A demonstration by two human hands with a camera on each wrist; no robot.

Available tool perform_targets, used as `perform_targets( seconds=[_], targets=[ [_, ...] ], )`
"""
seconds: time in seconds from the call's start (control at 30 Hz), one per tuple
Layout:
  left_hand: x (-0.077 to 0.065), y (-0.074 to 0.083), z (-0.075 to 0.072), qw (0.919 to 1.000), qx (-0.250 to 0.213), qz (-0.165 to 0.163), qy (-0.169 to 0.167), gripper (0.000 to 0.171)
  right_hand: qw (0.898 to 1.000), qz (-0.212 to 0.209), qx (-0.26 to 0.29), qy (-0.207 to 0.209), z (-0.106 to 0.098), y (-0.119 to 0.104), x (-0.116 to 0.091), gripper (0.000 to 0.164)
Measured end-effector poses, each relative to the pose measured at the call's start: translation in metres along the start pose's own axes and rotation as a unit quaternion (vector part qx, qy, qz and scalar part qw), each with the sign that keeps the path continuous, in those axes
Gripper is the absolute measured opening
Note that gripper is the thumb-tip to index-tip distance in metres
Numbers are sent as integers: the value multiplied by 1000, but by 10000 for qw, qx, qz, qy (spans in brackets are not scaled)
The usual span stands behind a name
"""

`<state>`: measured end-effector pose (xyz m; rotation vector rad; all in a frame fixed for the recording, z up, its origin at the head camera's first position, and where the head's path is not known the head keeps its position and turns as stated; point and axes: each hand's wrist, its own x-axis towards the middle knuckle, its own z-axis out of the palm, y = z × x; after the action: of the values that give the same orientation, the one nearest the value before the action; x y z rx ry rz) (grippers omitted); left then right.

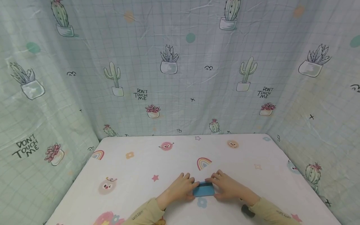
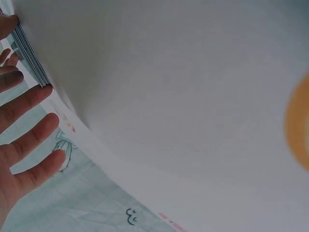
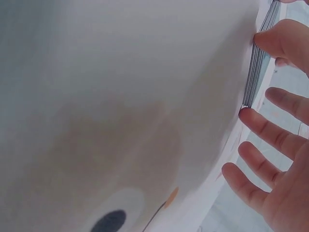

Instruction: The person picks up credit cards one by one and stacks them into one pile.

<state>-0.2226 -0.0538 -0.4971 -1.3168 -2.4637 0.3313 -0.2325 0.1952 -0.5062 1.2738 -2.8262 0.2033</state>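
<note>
A stack of blue cards [image 1: 203, 190] with a dark stripe along its far side lies on the white table in front of me. Both wrist views show its layered edge, the left one as thin lines [image 2: 32, 55] and the right one likewise [image 3: 259, 63]. My left hand [image 1: 181, 187] holds the stack's left end between thumb and fingertip. At the opposite end my right hand [image 1: 226, 186] pinches it the same way. The other fingers of each hand are spread away from the cards.
The tabletop [image 1: 135, 175] has a printed cover with rainbows, stars and faces. Beside my right forearm lies a dark object [image 1: 248, 211], partly hidden by the sleeve. Cactus-patterned curtains [image 1: 180, 84] enclose the back and both sides.
</note>
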Motion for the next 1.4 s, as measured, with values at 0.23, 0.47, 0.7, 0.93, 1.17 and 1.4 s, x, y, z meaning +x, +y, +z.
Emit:
perform_targets(
  seconds=[0.23,0.47,0.7,0.93,1.17,1.4],
  targets=[
    [-1,2,-1,10000,-7,7,90,50,10000,41,7,-35,0,0,-2,58],
    [-2,2,-3,9998,-210,-55,-28,50,9999,82,56,23,2,1,-4,59],
    [-5,2,-6,9962,-710,-311,-406,54,9997,164,194,-29,2,4,-6,62],
    [-11,1,-4,9933,-881,-532,-529,59,9976,504,421,-241,-2,3,-9,62],
    [-19,0,-5,9896,-1192,-704,-402,59,9941,824,647,-295,-5,3,-15,58],
    [-26,0,-10,9842,-1462,-975,-235,52,9938,751,825,10,-4,4,-23,55]
  ],
)
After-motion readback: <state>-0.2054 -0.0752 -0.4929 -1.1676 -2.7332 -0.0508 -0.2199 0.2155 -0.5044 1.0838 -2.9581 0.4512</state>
